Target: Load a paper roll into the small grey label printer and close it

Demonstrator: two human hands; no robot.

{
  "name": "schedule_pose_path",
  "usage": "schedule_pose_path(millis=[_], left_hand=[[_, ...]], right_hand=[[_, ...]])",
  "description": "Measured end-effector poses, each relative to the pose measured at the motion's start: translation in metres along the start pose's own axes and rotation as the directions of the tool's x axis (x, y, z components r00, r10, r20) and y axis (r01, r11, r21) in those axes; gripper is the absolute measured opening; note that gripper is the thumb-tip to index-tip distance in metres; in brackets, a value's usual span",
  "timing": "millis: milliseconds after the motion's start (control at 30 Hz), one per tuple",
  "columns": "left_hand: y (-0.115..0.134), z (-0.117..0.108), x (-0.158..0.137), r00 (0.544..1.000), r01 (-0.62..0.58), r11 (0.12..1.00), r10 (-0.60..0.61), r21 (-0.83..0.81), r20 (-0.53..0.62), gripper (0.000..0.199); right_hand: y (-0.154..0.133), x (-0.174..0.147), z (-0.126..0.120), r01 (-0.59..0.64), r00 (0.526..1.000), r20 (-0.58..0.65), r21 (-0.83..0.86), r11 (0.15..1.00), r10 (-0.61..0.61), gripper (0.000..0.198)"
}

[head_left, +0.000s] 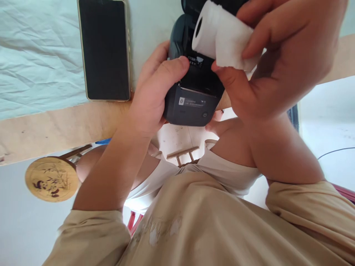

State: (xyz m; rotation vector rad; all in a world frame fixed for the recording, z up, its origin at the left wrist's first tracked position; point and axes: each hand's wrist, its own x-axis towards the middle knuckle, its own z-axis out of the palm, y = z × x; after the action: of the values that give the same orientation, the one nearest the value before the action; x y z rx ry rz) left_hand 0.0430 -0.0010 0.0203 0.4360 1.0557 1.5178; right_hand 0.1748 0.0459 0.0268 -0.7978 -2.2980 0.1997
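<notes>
A dark portable label printer (191, 107) is gripped along its left side by my left hand (155, 88), the thumb lying over the edge of its paper bay. Its lid is raised at the top of the view, and a Bluetooth sticker and a power button show on the front. Between the fingers of my right hand (283, 55) is a white paper roll (224, 37), tilted just over the bay. The roll's dark core faces left and its loose end hangs down. My right hand's fingers hide the roll's right end.
A phone (105, 51) with a dark screen lies left of the printer on the pale green cloth (41, 55). The table's wooden edge (55, 133) runs below it. A round wooden stool (52, 179) with a panda drawing stands at lower left.
</notes>
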Motion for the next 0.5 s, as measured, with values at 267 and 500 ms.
schedule_pose_path(millis=[267, 500], left_hand=[[0.0017, 0.0041, -0.0013, 1.0, 0.006, 1.0, -0.007, -0.015, -0.028, 0.014], [0.0023, 0.002, 0.0005, 0.999, 0.019, 1.0, -0.018, 0.019, -0.042, 0.017]], right_hand=[[0.0039, -0.0002, 0.0048, 0.027, 0.999, 0.043, -0.151, 0.988, -0.021, 0.025], [-0.001, 0.0033, -0.0008, -0.055, 0.994, 0.091, -0.046, 0.997, 0.059, 0.025]])
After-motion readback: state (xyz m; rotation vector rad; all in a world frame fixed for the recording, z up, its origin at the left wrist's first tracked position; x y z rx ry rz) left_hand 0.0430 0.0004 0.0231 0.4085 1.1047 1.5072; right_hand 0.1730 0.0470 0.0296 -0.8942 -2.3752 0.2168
